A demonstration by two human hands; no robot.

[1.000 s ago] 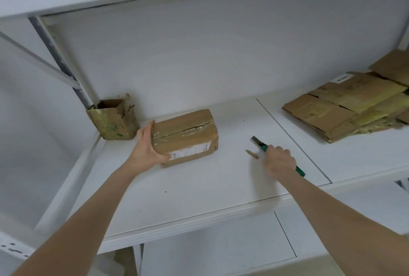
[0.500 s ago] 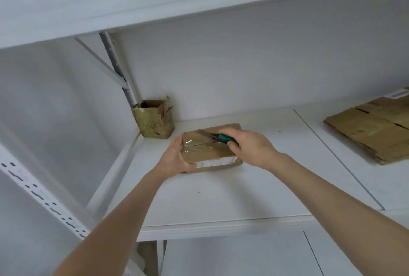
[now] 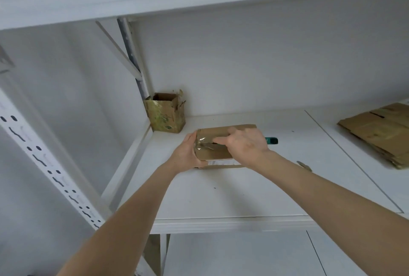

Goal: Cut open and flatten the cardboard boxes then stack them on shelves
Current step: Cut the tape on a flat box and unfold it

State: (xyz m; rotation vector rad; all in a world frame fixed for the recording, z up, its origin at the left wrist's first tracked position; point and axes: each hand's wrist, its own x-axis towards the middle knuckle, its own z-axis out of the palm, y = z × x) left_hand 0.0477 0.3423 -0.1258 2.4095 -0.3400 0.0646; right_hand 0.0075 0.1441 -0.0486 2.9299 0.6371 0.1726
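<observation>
Now, box (image 3: 217,131): long axis left-right.
Label (image 3: 221,162): unreadable.
My left hand (image 3: 186,156): grasps box end.
My right hand (image 3: 245,145): grasps cutter (image 3: 271,140).

The person shows as two bare arms and two bare hands. The left forearm (image 3: 124,220) and right forearm (image 3: 332,205) are slender, smooth and uncovered down to the edge of the view. The left hand (image 3: 187,154) and right hand (image 3: 246,145) are bare too. Knuckles and tendons stand out on the back of the right one.
</observation>
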